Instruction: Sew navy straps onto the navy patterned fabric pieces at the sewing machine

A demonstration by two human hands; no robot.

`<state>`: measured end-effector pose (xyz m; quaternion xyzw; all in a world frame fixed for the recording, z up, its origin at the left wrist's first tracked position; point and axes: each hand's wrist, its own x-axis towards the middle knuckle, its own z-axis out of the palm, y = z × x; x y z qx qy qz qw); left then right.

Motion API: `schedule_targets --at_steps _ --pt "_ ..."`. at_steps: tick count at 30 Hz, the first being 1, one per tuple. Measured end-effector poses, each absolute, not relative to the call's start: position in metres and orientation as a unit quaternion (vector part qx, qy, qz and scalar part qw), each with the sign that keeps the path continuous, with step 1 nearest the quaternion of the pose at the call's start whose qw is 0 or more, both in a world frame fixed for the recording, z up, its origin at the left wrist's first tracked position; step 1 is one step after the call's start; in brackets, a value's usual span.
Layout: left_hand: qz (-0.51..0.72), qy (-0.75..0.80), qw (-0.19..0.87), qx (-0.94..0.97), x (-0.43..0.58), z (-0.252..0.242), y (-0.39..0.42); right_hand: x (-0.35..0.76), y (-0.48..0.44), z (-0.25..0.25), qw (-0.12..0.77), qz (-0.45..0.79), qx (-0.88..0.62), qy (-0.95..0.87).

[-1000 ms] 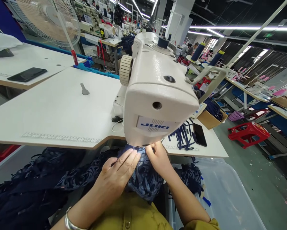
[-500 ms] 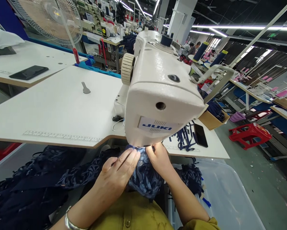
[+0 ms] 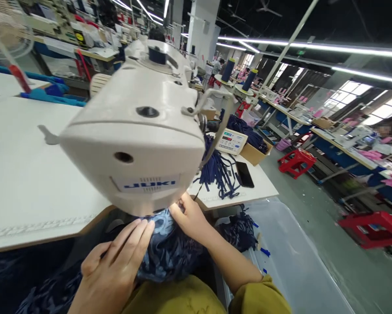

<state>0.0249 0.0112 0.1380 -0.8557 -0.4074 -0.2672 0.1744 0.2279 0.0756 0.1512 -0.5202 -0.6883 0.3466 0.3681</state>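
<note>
A white sewing machine (image 3: pixel 133 144) with a JUKI label rises in front of me. Dark blue lace fabric (image 3: pixel 169 255) hangs from under its head, lit pale near the needle area, which the head hides. My left hand (image 3: pixel 120 253) lies on the lace at the left, fingers stretched out flat and touching it. At the right side of the lit patch, my right hand (image 3: pixel 189 218) pinches the fabric between thumb and bent fingers. Its fingertips are partly covered by the machine head.
Navy straps (image 3: pixel 217 172) lie right of the machine, beside a black phone (image 3: pixel 244 174), a control panel (image 3: pixel 232 141) and a cardboard box (image 3: pixel 256 150). A clear plastic bin (image 3: pixel 290 248) stands below the white table (image 3: pixel 22 174). Red stools (image 3: pixel 297 162) are on the floor.
My view has turned right and closer, so the machine sits further left and the control panel shows. Both hands stay at the lace under the machine head.
</note>
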Motion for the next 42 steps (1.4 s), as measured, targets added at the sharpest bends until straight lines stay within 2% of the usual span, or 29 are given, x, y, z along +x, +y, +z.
schedule_targets --at_steps 3,8,13,17,24,30,37,42 --pt "-0.280 -0.415 0.157 -0.852 0.027 0.136 0.011 0.250 0.092 0.142 0.374 0.325 -0.548 -0.674" --pt "-0.300 -0.450 0.108 -0.834 0.042 0.137 0.006 0.313 0.144 0.128 0.363 0.212 -0.660 -0.623" --pt "-0.311 -0.450 0.132 -0.827 0.046 0.139 0.008 0.355 0.197 0.115 0.333 0.151 -0.734 -0.572" --pt "-0.276 -0.406 0.196 -0.849 0.042 0.145 0.011 0.359 0.215 0.108 0.304 0.130 -0.744 -0.581" --pt "-0.305 -0.438 0.144 -0.833 0.046 0.152 0.006 0.367 0.197 0.114 0.304 0.089 -0.731 -0.604" --pt "-0.350 -0.329 0.068 -0.874 0.046 0.146 -0.003 0.355 0.180 0.115 0.304 0.129 -0.709 -0.624" --pt "-0.290 -0.429 0.081 -0.852 0.050 0.154 -0.009 0.313 0.195 0.109 0.267 0.175 -0.727 -0.608" --pt "-0.285 -0.417 0.099 -0.858 0.045 0.152 -0.005 0.322 0.200 0.114 0.302 0.237 -0.728 -0.568"
